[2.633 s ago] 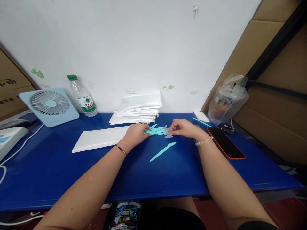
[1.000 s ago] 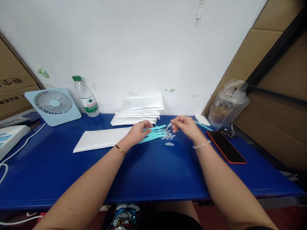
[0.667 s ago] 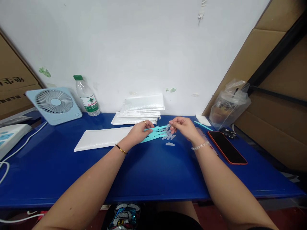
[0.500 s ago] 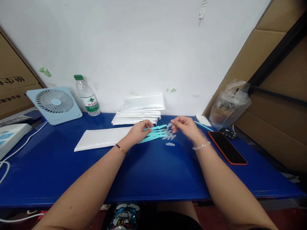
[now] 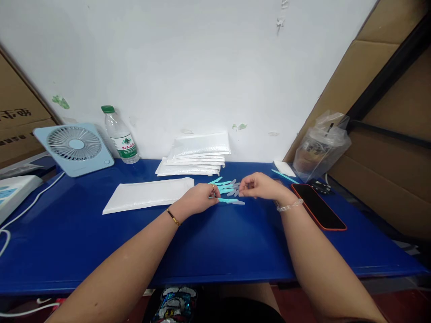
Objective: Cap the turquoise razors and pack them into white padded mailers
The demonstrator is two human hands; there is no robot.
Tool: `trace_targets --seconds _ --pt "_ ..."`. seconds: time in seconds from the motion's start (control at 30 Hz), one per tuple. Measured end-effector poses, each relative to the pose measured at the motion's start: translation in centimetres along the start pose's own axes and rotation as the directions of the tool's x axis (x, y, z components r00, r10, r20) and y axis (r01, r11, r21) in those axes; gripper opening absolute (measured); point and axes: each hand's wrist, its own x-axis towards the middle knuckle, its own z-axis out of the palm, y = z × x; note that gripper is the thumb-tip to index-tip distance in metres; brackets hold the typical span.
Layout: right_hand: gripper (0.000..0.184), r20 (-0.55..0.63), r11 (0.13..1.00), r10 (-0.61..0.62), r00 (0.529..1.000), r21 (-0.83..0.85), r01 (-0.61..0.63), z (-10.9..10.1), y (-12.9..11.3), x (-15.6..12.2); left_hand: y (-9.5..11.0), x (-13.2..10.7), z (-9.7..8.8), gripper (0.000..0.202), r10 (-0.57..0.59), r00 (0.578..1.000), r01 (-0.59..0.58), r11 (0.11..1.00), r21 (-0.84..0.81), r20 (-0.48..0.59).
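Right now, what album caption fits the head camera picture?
At a blue table, left hand holds a teal stick, right hand by clear caps.

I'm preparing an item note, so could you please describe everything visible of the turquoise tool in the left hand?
The turquoise tool is slim and apparently plastic. The left hand pinches it, hiding its left end; the rest points right, roughly parallel to the front edge of the blue table. Its right end meets a pale, translucent piece, though any join is unclear. It is nearer that edge than the other turquoise tools.
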Motion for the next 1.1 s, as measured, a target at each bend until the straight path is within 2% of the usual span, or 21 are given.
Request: trace_targets --seconds 0.07,0.2,0.3,0.43,0.6,0.73,0.87,1.0,1.1 --pt "0.022 0.088 0.996 0.015 0.996 -0.089 -0.007 0.2 -0.1 -0.1 0.1 0.0 0.2 0.015 0.009 0.999 -0.005 0.995 0.103 -0.040" --pt "0.009 0.119 0.970 0.009 0.993 -0.242 0.020 1.1 -0.4 0.4 -0.3 0.4 0.5 0.014 0.047 0.983 0.010 0.953 0.303 -0.179" --pt "0.006 0.117 0.947 0.014 0.993 -0.319 0.024 1.5 -0.4 0.5 -0.6 0.7 0.7 0.011 0.044 0.982 0.035 0.916 0.401 -0.185" --pt "0.016 0.028 0.919 0.020 0.999 -0.393 -0.007 1.3 -0.4 0.3 -0.6 0.9 0.9 0.011 0.048 0.985 0.033 0.889 0.457 -0.166" --pt "0.018 -0.008 0.912 0.085 0.996 -0.401 -0.081 1.2 -0.3 0.1 -0.6 0.9 0.8 0.012 0.003 0.989 0.054 0.925 0.376 -0.149" --pt "0.021 0.045 0.915 0.121 0.992 -0.394 -0.093 1.2 -0.4 0.2 -0.7 0.8 0.4 0.013 -0.024 0.992 0.059 0.957 0.285 -0.125" --pt "0.015 0.105 0.907 0.097 0.990 -0.419 -0.044 1.2 -0.4 0.2 -0.9 0.6 -0.1 0.012 -0.040 0.988 0.074 0.971 0.227 -0.148" --pt "0.012 0.042 0.910 0.070 0.997 -0.413 -0.046 0.8 -0.7 0.0 -1.2 0.5 -0.4 0.013 -0.063 0.984 0.087 0.986 0.143 -0.164" --pt "0.011 -0.031 0.950 0.016 0.999 -0.311 -0.025 0.4 -0.9 -0.3 -1.4 0.5 -0.4 0.013 -0.063 0.985 0.080 0.992 0.102 -0.161"
